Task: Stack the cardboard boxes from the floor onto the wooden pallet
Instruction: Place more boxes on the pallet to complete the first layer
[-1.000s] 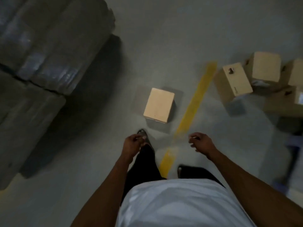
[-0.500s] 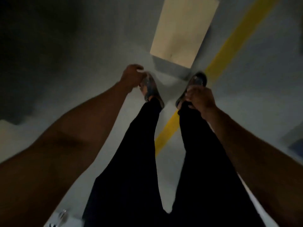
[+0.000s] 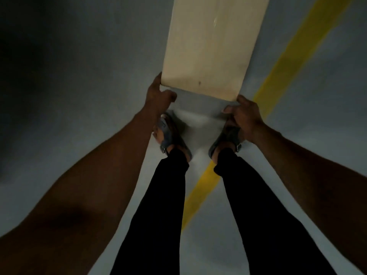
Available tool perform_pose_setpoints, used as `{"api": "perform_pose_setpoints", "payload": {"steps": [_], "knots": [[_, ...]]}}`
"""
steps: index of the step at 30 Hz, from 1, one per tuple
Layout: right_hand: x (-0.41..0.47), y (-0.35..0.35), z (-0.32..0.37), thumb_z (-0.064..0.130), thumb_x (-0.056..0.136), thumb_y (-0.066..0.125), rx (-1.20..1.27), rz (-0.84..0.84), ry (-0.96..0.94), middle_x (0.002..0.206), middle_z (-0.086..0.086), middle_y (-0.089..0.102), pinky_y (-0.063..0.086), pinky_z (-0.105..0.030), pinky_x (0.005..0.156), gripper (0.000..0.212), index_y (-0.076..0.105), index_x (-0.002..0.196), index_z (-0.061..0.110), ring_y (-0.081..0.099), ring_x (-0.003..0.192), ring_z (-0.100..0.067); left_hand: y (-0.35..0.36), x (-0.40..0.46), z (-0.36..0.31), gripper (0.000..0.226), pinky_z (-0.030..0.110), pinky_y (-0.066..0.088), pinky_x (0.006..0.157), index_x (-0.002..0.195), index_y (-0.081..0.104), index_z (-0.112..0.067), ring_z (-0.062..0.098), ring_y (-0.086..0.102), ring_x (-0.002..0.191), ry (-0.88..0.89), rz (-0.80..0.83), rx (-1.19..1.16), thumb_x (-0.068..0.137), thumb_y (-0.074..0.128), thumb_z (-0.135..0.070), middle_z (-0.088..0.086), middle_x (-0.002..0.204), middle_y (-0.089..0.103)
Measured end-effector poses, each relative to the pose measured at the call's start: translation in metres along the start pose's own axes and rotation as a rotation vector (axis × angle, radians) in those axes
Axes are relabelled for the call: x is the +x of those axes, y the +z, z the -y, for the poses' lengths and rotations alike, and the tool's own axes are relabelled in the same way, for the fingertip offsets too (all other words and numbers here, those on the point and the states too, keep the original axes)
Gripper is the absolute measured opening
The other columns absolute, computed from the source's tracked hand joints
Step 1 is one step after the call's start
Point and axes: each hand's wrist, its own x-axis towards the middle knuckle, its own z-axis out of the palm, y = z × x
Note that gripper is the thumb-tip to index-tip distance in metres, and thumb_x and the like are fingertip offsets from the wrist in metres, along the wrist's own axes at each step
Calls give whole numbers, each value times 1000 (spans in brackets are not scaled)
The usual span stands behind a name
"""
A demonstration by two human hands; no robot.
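The cardboard box (image 3: 212, 46) runs off the top edge, its far end unseen, while the fingers of the left hand (image 3: 158, 96) and right hand (image 3: 245, 114) disappear behind its near corners.

One cardboard box (image 3: 210, 46) at 12 o'clock, two hands, left hand (image 3: 156, 98) at 11 o'clock, right hand (image 3: 245, 118) at 1 o'clock, two sandals (image 3: 168, 133) below, one yellow line (image 3: 294, 56) at 2 o'clock

Bare floor (image 3: 83, 80) lies open on both sides of the cardboard box (image 3: 210, 48) — feet (image 3: 170, 135) crowd its near edge.
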Motion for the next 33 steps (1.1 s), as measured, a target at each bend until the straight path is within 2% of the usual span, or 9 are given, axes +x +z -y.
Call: {"api": "perform_pose_setpoints", "payload": {"steps": [3,7,12,15,19,23,26,29,33], "knots": [[-54,-24,43,50,63,74,91,-100,-66,97,-16,63,46,-39,74,51,70,94,10,56,83,-23,-18,-41,-49,51,21,54,84,128,69,-20,4,65,97,112,-5,-142,78,62,-13,2,119,70],[-98,-55,70,70,75,65,111,-153,-33,112,-24,71,56,-61,92,76,70,104,-1,68,103,-38,-33,-73,-97,21,32,55,87,104,74,-45,6,71,92,163,57,-173,84,66,-41,-7,105,75],[-106,-49,65,69,85,61,-27,-165,-73,78,-6,77,60,-58,84,60,73,73,12,75,79,-23,-24,-67,-98,102,53,49,110,140,53,-44,23,63,127,79,-15,6,54,68,-96,-4,141,64],[-109,-36,67,74,84,58,-152,-170,-225,61,-17,63,57,-53,66,77,61,68,-1,59,61,-37,-16,-66,-89,124,60,30,122,159,22,-40,35,33,152,54,-129,79,58,69,-94,9,166,33],[-128,-1,74,68,91,57,-309,-269,-367,47,0,47,44,-33,59,67,51,53,12,52,55,-20,-15,-79,-81,125,66,16,123,162,-3,-45,44,-3,158,-133,-261,47,69,71,-84,16,172,-10],[-141,38,79,81,77,63,-165,-305,-287,96,16,68,56,-37,89,56,65,100,31,67,100,-17,-25,-86,-53,135,70,30,117,156,-4,-57,41,15,157,-138,-195,-125,51,74,-92,6,172,-7],[-146,56,97,72,76,73,8,-176,-313,150,11,48,46,-40,112,90,33,151,42,47,141,-19,-34,-85,-44,130,69,42,109,153,9,-64,31,36,149,-135,-157,-326,50,85,-83,-6,170,10],[-148,72,120,76,86,55,-342,-186,-534,171,-3,13,37,-52,118,76,32,153,50,22,155,-29,-49,-75,-42,124,63,49,106,153,17,-63,27,49,141,-140,-208,-353,51,83,-85,-3,165,34],[-138,71,175,70,95,46,-728,-58,-676,164,0,33,25,-55,121,61,42,150,45,21,152,-31,-77,-54,-54,103,47,58,86,160,23,-47,25,61,122,-196,-245,-389,74,67,-83,-8,143,55]]}}
